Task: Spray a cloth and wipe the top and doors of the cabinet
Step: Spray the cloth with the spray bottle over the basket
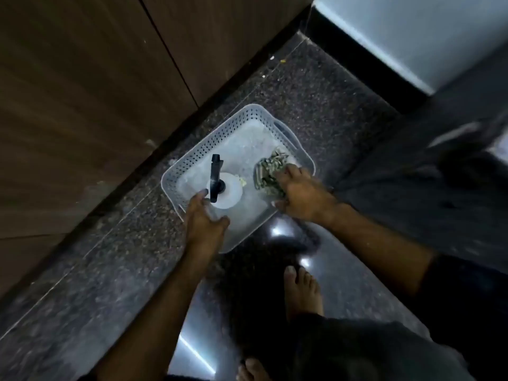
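At mid-frame a pale perforated plastic basket (192,155) sits on speckled stone floor (302,86). Inside, a white spray bottle (229,192) with a black trigger stands upright; the left hand (204,218) curls loosely beside it, whether gripping I cannot tell. The right hand (301,193) clutches a crumpled, striped cloth (268,171). Brown wood-grain cabinet doors (82,78) fill the upper left.

Glossy speckled floor (316,86), perhaps granite; dim light.

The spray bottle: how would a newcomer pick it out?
Find the pale perforated basket on the speckled floor beside the brown cabinet. The spray bottle stands in its left half by the left hand, white with a black trigger, unlike the crumpled patterned cloth.
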`<state>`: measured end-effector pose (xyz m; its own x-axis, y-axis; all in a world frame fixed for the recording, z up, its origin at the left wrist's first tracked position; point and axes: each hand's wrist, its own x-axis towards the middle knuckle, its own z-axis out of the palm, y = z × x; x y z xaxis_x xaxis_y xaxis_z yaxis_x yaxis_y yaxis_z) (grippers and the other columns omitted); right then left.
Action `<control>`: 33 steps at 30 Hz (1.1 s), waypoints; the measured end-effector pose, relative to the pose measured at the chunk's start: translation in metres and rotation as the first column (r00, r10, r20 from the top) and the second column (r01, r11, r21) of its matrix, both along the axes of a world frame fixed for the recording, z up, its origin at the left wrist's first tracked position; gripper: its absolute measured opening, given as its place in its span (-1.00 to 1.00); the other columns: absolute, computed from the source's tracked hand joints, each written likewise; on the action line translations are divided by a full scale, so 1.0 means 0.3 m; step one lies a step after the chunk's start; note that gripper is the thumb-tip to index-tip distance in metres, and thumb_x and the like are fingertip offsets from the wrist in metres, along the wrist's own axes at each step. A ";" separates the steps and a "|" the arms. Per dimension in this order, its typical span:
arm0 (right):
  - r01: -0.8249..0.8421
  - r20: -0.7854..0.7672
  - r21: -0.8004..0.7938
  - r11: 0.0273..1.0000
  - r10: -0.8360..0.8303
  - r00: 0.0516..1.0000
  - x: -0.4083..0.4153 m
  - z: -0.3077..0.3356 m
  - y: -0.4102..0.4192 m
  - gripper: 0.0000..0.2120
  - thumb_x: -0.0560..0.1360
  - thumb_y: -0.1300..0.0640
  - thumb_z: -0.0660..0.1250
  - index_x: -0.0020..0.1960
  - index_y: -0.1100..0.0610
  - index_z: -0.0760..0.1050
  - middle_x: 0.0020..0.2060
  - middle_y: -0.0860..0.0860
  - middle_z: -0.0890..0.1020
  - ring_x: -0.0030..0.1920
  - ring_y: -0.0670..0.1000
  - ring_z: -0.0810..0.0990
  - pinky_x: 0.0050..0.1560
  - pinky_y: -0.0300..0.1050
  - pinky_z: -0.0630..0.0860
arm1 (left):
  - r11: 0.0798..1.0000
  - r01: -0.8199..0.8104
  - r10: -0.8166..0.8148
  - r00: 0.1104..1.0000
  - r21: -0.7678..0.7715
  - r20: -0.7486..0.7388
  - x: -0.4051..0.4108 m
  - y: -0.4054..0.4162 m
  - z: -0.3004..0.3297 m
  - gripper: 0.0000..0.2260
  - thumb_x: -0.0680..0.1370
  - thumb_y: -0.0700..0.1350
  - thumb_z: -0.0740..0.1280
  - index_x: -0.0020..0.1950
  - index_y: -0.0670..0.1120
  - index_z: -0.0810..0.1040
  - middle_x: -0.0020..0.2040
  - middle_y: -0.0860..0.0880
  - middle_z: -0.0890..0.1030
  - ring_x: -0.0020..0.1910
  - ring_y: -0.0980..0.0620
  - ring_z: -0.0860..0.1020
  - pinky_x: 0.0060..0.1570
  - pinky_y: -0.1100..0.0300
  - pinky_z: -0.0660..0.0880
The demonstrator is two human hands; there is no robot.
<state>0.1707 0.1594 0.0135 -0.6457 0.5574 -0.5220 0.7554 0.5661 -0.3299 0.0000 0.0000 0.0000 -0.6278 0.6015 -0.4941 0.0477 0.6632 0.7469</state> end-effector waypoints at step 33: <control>0.084 -0.078 -0.991 0.099 -0.972 0.222 -0.132 -0.318 0.133 -0.51 0.28 0.18 0.23 0.20 0.23 0.53 -0.08 0.25 0.63 -0.19 0.14 0.62 -0.16 -0.01 0.59 | 0.844 0.492 -0.433 0.860 0.214 -0.269 -0.171 0.193 -0.087 -0.36 0.33 -0.44 0.40 0.21 0.20 0.54 -0.14 0.23 0.56 -0.23 0.13 0.51 -0.23 0.12 0.40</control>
